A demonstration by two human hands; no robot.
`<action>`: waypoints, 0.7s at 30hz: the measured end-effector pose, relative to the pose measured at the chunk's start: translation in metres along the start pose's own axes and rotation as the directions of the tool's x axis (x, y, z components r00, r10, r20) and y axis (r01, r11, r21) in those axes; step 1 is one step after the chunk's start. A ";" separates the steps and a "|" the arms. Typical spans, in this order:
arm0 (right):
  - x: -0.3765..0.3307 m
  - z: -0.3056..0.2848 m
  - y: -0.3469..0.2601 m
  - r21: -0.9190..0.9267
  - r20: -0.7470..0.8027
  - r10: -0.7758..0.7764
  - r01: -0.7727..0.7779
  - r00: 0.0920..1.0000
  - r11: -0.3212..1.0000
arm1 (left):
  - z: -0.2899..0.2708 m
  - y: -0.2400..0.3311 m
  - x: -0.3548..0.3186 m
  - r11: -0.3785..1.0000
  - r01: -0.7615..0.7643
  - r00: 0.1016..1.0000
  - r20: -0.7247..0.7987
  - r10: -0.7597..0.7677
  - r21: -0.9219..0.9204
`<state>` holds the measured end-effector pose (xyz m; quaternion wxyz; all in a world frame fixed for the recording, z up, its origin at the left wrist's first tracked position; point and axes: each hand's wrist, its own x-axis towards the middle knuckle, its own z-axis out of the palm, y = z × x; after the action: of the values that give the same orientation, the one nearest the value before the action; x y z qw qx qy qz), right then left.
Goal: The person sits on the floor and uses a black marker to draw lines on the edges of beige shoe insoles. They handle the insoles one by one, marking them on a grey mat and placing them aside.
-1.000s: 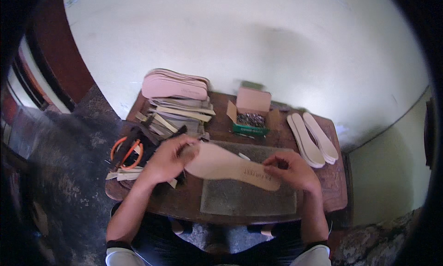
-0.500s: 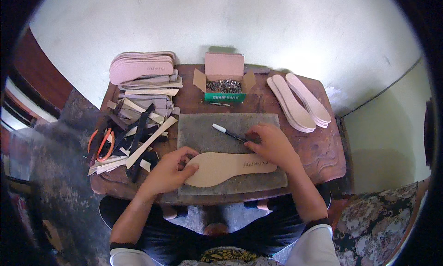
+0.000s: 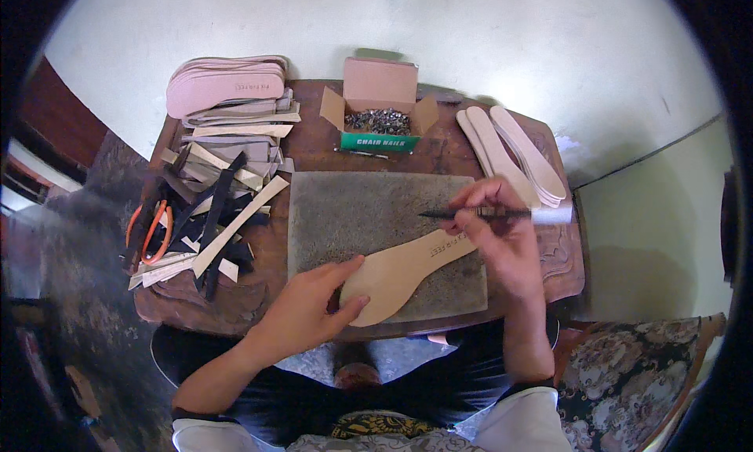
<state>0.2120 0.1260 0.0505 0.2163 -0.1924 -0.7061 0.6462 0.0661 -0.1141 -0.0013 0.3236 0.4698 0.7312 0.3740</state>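
Note:
A tan shoe insole (image 3: pixel 394 277) lies slanted on a grey mat, its narrow end up to the right with dark print on it. My left hand (image 3: pixel 314 299) grips the insole's wide end, thumb at the near edge and fingers at the far edge. Above the narrow end, my right hand (image 3: pixel 502 236) is closed round a black marker pen (image 3: pixel 441 214). The pen's dark tip points left, off the insole; its white end sticks out to the right, blurred. The insole's narrow tip is partly hidden by my right hand.
Behind the mat (image 3: pixel 337 197) stands an open box of nails (image 3: pixel 378 142). Tan insoles (image 3: pixel 514 156) are stacked at the back right, pinkish ones (image 3: pixel 223 85) at the back left. Orange-handled scissors (image 3: pixel 161 232) lie among offcut strips (image 3: pixel 239 225) on the wooden table (image 3: pixel 196 311).
My right hand has picked the marker up off the mat, and its white end now points right. The insole has turned, its narrow end swinging away from me; my left hand has moved right with it.

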 end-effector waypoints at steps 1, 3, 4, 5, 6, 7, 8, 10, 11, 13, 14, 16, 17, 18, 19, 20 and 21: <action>-0.007 0.000 0.011 0.017 0.029 -0.048 0.047 0.998 0.999 | 0.000 0.001 0.002 0.985 -0.072 0.997 -0.002 0.073 0.156; -0.016 0.005 0.036 0.069 0.074 -0.106 0.101 0.992 0.993 | 0.000 -0.008 0.002 0.917 -0.206 0.971 -0.045 0.235 0.341; -0.020 0.010 0.048 0.091 0.084 -0.115 0.107 0.990 0.990 | -0.001 -0.013 0.002 0.863 -0.262 0.948 -0.053 0.315 0.431; -0.022 0.016 0.054 0.113 0.094 -0.125 0.114 0.988 0.987 | -0.003 -0.016 0.003 0.858 -0.277 0.944 -0.042 0.326 0.433; -0.025 0.020 0.056 0.169 0.089 -0.082 0.066 0.993 0.983 | -0.004 -0.019 0.003 0.852 -0.293 0.940 -0.031 0.339 0.435; -0.025 0.023 0.056 0.174 0.094 -0.054 0.037 0.994 0.984 | -0.005 -0.021 0.003 0.845 -0.309 0.936 -0.019 0.352 0.436; -0.026 0.025 0.056 0.179 0.099 -0.026 0.008 0.995 0.984 | -0.008 -0.021 0.003 0.847 -0.325 0.935 0.005 0.356 0.422; -0.026 0.030 0.053 0.150 0.087 -0.015 0.002 0.996 0.989 | -0.016 -0.018 0.000 0.848 -0.356 0.929 0.052 0.366 0.392; -0.025 0.032 0.050 0.116 0.072 -0.033 0.025 0.997 0.993 | -0.017 -0.019 -0.001 0.848 -0.358 0.929 0.058 0.365 0.391; -0.027 0.037 0.050 0.080 0.059 -0.013 0.008 0.998 0.997 | -0.017 -0.020 -0.002 0.847 -0.361 0.929 0.071 0.363 0.390; -0.033 0.040 0.052 0.076 0.059 0.027 -0.031 0.998 0.997 | -0.015 -0.022 -0.002 0.843 -0.367 0.924 0.049 0.379 0.394; -0.035 0.046 0.060 0.050 0.083 0.011 -0.015 0.996 0.999 | -0.007 -0.028 -0.001 0.834 -0.376 0.913 0.007 0.408 0.404; -0.034 0.050 0.068 0.028 0.104 -0.043 0.040 0.994 0.999 | -0.003 -0.030 0.001 0.826 -0.380 0.908 -0.002 0.418 0.416; -0.033 0.053 0.073 0.007 0.126 -0.097 0.097 0.987 0.995 | 0.000 -0.032 0.002 0.819 -0.383 0.903 -0.012 0.428 0.427; -0.034 0.054 0.075 -0.020 0.116 -0.094 0.097 0.989 0.995 | 0.003 -0.033 0.004 0.812 -0.386 0.898 -0.022 0.439 0.438; -0.033 0.057 0.076 -0.045 0.111 -0.093 0.099 0.989 0.994 | 0.004 -0.033 0.004 0.806 -0.387 0.896 -0.026 0.444 0.447; -0.032 0.058 0.076 -0.071 0.106 -0.093 0.101 0.990 0.992 | 0.005 -0.034 0.005 0.801 -0.389 0.892 -0.030 0.450 0.456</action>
<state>0.2053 0.0670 -0.0312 0.2037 -0.1325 -0.7488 0.6167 0.0535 -0.1182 -0.0332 0.0675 0.6537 0.6942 0.2935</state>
